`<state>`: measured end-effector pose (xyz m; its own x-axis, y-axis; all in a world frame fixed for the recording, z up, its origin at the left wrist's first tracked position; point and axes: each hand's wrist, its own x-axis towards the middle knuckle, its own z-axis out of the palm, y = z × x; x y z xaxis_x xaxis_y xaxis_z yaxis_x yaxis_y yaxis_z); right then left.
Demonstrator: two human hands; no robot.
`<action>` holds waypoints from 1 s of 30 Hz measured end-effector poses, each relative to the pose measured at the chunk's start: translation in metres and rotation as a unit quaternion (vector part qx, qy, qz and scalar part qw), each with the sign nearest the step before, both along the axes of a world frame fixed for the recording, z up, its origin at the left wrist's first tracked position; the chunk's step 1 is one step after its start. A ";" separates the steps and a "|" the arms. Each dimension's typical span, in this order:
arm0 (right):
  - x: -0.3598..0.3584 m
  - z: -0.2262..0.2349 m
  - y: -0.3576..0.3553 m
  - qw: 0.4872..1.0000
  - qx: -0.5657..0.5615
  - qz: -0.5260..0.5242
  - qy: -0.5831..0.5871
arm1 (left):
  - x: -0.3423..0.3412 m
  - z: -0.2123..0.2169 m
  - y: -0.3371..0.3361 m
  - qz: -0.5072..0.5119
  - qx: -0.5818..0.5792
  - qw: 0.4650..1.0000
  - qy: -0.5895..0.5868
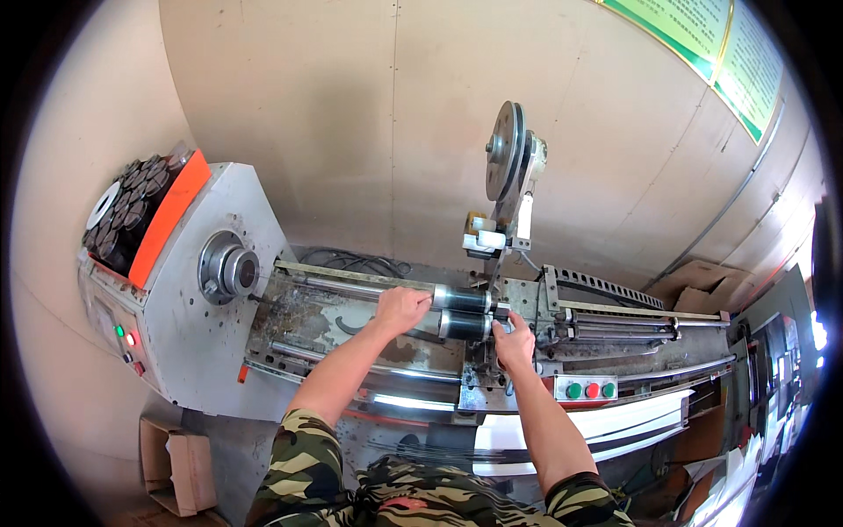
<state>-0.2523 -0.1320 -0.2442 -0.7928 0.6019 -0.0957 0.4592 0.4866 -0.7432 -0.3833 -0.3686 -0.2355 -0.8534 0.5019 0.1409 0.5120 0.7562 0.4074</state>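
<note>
Left hand (406, 310) curls into a fist, any contents hidden; right hand (516, 341) bends its fingers — whether gripping, I cannot tell. Grey machinery (198, 342) spans the frame; a metal wheel (502, 151) rises above centre; two black rollers (465, 326) lie mid-frame, between the hands; three buttons (593, 390) sit lower right.

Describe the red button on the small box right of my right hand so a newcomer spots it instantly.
Find the long metal machine bed running across the view. Near its front edge, to the right of the right hand, sits a pale control box. The red button is the middle of three, flanked by two green buttons.
</note>
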 end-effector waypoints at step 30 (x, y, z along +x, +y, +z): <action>-0.006 -0.019 0.004 0.999 0.014 -0.004 0.032 | -0.008 -0.010 0.003 0.001 0.005 1.000 0.012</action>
